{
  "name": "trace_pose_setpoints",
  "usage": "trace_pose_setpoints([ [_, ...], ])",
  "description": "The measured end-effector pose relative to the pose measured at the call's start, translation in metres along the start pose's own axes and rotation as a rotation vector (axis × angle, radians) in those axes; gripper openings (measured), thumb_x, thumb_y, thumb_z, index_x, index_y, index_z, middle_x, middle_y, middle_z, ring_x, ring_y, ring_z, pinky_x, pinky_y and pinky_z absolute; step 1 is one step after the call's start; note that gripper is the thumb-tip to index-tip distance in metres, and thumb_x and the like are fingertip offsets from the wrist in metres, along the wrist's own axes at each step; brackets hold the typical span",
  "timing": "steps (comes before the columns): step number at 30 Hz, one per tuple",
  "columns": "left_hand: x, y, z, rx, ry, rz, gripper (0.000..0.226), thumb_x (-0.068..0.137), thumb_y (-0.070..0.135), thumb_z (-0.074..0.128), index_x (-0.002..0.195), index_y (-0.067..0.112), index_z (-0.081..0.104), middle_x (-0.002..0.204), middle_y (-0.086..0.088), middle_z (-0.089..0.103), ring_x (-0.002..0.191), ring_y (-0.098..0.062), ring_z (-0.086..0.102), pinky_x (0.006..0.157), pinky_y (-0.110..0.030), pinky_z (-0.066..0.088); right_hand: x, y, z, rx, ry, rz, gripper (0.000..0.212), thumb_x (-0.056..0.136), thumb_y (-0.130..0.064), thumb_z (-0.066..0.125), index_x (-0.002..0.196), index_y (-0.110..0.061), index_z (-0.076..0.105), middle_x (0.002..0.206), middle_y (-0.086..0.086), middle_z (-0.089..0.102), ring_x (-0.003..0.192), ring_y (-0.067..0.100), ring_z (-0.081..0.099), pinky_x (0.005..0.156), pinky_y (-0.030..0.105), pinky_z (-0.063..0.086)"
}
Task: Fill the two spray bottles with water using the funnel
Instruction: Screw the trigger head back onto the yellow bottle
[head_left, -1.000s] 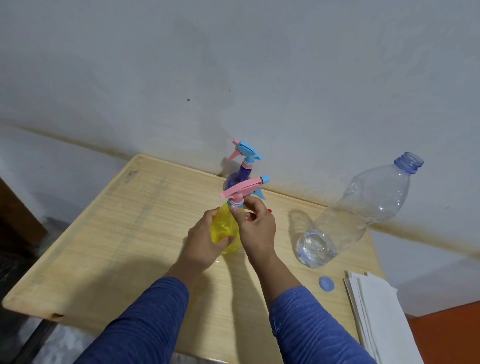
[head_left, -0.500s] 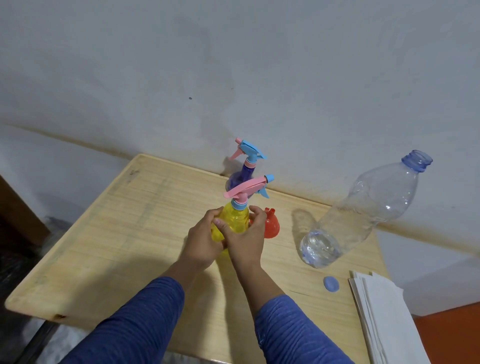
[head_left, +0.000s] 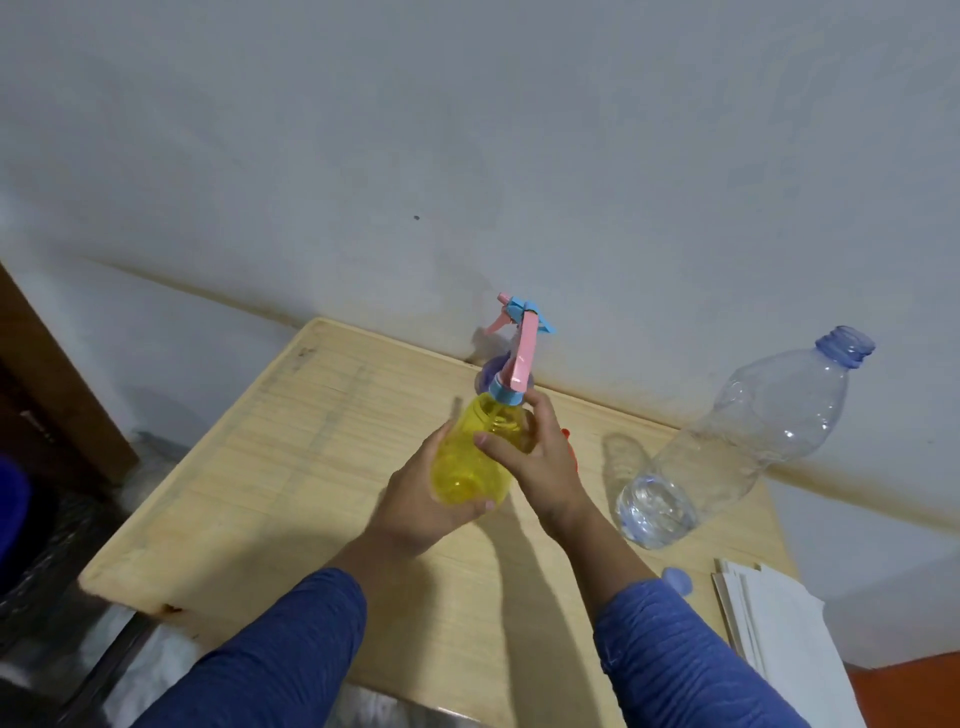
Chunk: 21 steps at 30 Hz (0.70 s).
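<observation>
The yellow spray bottle (head_left: 470, 460), still capped and seemingly empty, is gripped above the bench (head_left: 270, 467) by the left hand (head_left: 421, 506) and right hand (head_left: 540, 460), so filling is judged not yet begun.

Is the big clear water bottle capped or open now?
Open. The clear bottle shows a bare threaded neck, and a blue cap lies on the table.
</observation>
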<state>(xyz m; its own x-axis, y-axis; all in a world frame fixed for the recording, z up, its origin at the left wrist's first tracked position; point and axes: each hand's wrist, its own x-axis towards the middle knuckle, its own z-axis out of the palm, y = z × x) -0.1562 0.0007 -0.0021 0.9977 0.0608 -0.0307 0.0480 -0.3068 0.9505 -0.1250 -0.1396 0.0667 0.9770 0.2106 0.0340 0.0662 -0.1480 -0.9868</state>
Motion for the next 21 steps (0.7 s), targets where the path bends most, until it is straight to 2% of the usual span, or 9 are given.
trace_pose_setpoints([
  [2,-0.005,0.008,0.001,0.022,0.071,0.020,0.082,0.055,0.045,0.083,0.124,0.049,0.039,0.114,0.022,0.058,0.105,-0.001,0.057,0.088,-0.025,0.049,-0.004,-0.008,0.003,0.062,0.041,-0.012,0.083,0.063,-0.020,0.080,0.130,-0.035,0.035,0.114,0.010,0.064,0.098,0.009,0.065,0.082,0.024,0.055],
  [4,-0.011,0.015,0.004,0.074,0.176,0.076,0.088,0.056,0.039,0.085,0.132,0.036,0.040,0.121,0.020,0.051,0.110,0.000,0.050,0.092,-0.019,0.042,-0.006,-0.015,0.011,0.086,0.125,-0.046,0.092,0.058,-0.026,0.082,0.131,-0.047,0.030,0.127,0.009,0.057,0.110,0.018,0.061,0.086,0.030,0.055],
  [6,-0.017,0.017,0.006,0.110,0.242,0.136,0.095,0.056,0.033,0.087,0.137,0.025,0.038,0.124,0.015,0.045,0.113,0.001,0.042,0.094,-0.010,0.031,-0.005,-0.024,0.016,0.087,0.188,-0.086,0.092,0.058,-0.026,0.083,0.135,-0.037,0.034,0.129,0.008,0.055,0.112,0.020,0.060,0.088,0.035,0.056],
  [8,-0.026,0.018,0.007,0.135,0.259,0.168,0.097,0.055,0.033,0.087,0.138,0.021,0.037,0.129,0.008,0.045,0.117,-0.003,0.041,0.094,-0.008,0.026,-0.006,-0.033,0.019,0.071,0.220,-0.052,0.071,0.060,-0.030,0.083,0.123,-0.017,0.053,0.111,0.010,0.066,0.101,0.022,0.066,0.088,0.044,0.056],
  [10,-0.035,0.019,0.008,0.150,0.235,0.144,0.102,0.054,0.039,0.087,0.139,0.022,0.035,0.133,0.006,0.043,0.120,-0.003,0.038,0.093,-0.008,0.024,-0.008,-0.043,0.020,0.003,0.232,0.027,0.029,0.069,-0.026,0.080,0.093,-0.017,0.066,0.095,0.010,0.070,0.093,0.027,0.068,0.086,0.048,0.056],
  [12,-0.042,0.018,0.007,0.179,0.166,0.110,0.111,0.049,0.046,0.087,0.141,0.025,0.029,0.136,0.008,0.039,0.120,-0.001,0.035,0.092,-0.008,0.024,-0.010,-0.048,0.017,-0.062,0.200,0.083,0.016,0.077,-0.024,0.074,0.088,-0.023,0.063,0.093,0.012,0.070,0.090,0.029,0.068,0.083,0.044,0.057],
  [15,-0.047,0.007,0.003,0.208,0.020,0.048,0.123,0.045,0.047,0.088,0.145,0.028,0.020,0.143,0.007,0.033,0.131,-0.008,0.033,0.102,-0.019,0.030,-0.011,-0.053,0.008,-0.135,0.087,0.159,0.028,0.080,-0.027,0.071,0.103,-0.014,0.062,0.090,0.007,0.071,0.081,0.017,0.069,0.075,0.033,0.056],
  [17,-0.055,-0.003,-0.002,0.255,-0.057,-0.013,0.126,0.046,0.053,0.086,0.146,0.025,0.016,0.148,0.005,0.027,0.137,-0.012,0.027,0.110,-0.027,0.028,-0.010,-0.053,0.003,-0.141,-0.005,0.196,0.016,0.081,-0.022,0.070,0.093,-0.013,0.064,0.082,0.007,0.071,0.073,0.016,0.068,0.068,0.026,0.054],
  [21,-0.068,-0.025,-0.010,0.503,-0.067,-0.219,0.130,0.050,0.081,0.061,0.149,0.019,0.005,0.157,-0.001,0.008,0.145,-0.017,0.007,0.117,-0.039,0.015,-0.005,-0.046,-0.001,-0.203,-0.191,0.263,0.020,0.086,-0.024,0.064,0.097,-0.008,0.060,0.072,0.014,0.068,0.063,0.022,0.064,0.058,0.028,0.052],
])
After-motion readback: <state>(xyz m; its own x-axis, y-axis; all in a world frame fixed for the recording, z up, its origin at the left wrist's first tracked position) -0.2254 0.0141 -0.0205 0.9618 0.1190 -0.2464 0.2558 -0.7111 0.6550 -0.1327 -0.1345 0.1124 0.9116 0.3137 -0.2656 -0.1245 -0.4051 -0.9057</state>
